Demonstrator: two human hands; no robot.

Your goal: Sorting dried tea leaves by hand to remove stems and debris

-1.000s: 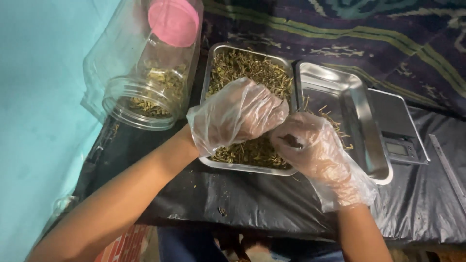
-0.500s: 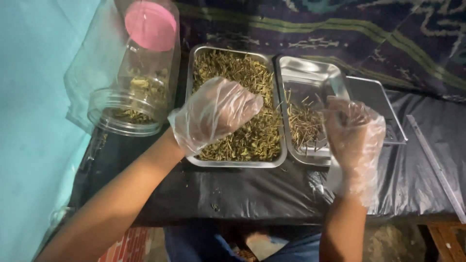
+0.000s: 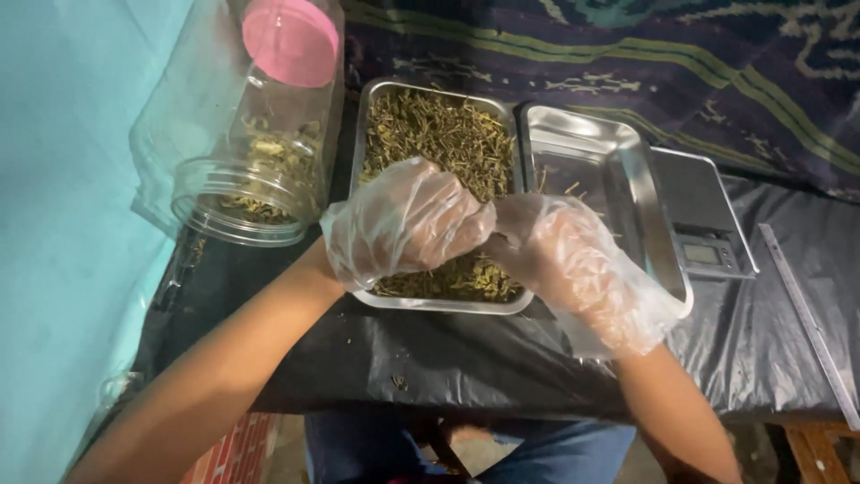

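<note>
On the black-covered table (image 3: 466, 358), dried herb is pinched between the gloved left hand (image 3: 403, 224) and right hand (image 3: 564, 264), both curled shut over the filled tray (image 3: 367, 134), and is best stripped gently.

Gloved hands of a worker seen from a head-worn camera

Both the left hand (image 3: 403, 220) and the right hand (image 3: 573, 269) wear loose, clear disposable plastic gloves, thin and crinkled, catching pale glints of light. Each glove ends in a baggy open cuff just past the wrist; the right one flares out wide and wrinkled on the side nearer the person. Beyond the cuffs both forearms are bare, with no sleeve, watch or band in view. Below the forearms, at the bottom edge of the view, the person's lap shows blue fabric, seemingly denim trousers
</note>
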